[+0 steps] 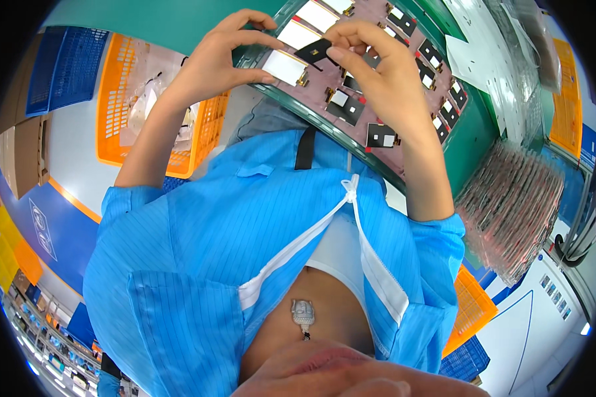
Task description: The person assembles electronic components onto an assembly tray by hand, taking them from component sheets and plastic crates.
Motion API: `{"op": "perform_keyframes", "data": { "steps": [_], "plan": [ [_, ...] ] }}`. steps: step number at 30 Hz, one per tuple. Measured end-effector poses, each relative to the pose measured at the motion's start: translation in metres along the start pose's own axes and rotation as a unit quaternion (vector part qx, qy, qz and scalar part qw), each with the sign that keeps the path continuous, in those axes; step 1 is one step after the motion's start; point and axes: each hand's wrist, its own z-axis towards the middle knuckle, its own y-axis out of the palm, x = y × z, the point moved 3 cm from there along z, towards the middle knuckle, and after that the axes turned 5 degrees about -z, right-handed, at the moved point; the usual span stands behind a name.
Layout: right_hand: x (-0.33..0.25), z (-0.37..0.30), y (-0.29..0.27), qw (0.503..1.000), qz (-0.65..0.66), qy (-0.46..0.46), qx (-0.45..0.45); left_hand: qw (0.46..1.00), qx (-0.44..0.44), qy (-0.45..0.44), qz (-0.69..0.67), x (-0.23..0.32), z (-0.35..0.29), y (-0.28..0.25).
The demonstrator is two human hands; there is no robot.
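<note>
Over the left part of a tray, my right hand pinches a small black flat panel with a short dark tail between thumb and fingers. The panel is tilted and raised above the rows. My left hand holds nothing; its thumb and fingers are spread. Its thumb and index tips come close to a white rectangular panel at the tray's near left edge; whether they touch it I cannot tell. More white panels lie beyond. On the pinkish liner are several black-and-white panels with small ribbon connectors.
An orange basket with clear plastic bags stands at the left, beside a blue basket. A green work surface runs under the tray. At the right, a tall stack of clear plastic trays stands close to my right forearm.
</note>
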Motion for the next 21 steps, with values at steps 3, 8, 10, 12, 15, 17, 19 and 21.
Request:
{"op": "perform_keyframes", "data": {
  "steps": [3, 8, 10, 12, 15, 17, 19, 21],
  "plan": [
    [-0.005, 0.005, 0.005, 0.998, -0.007, 0.052, -0.032, 1.0, -0.009, -0.004, -0.011, 0.004, 0.003, -0.003],
    [0.007, 0.013, 0.017, 0.994, -0.046, 0.065, -0.074, 0.999, -0.021, 0.001, -0.038, 0.005, 0.003, -0.01],
    [0.012, 0.017, 0.022, 0.99, -0.084, 0.03, -0.109, 0.992, 0.012, -0.056, -0.116, 0.02, 0.01, -0.014],
    [0.017, 0.019, 0.028, 0.991, -0.053, 0.037, -0.116, 0.991, -0.013, -0.059, -0.118, 0.014, 0.006, -0.014],
    [0.018, 0.022, 0.039, 0.99, -0.018, 0.05, -0.13, 0.972, 0.011, 0.104, -0.209, -0.016, 0.007, 0.0],
    [0.011, 0.025, 0.04, 0.989, -0.017, 0.064, -0.133, 0.915, 0.056, 0.269, -0.296, -0.009, 0.003, -0.004],
    [-0.008, 0.03, 0.035, 0.968, -0.02, 0.205, -0.141, 0.991, -0.027, -0.057, -0.119, 0.005, 0.004, -0.011],
    [0.011, 0.026, 0.038, 0.976, -0.028, 0.16, -0.146, 0.99, -0.023, -0.057, -0.123, 0.009, 0.005, -0.012]
  ]
}}
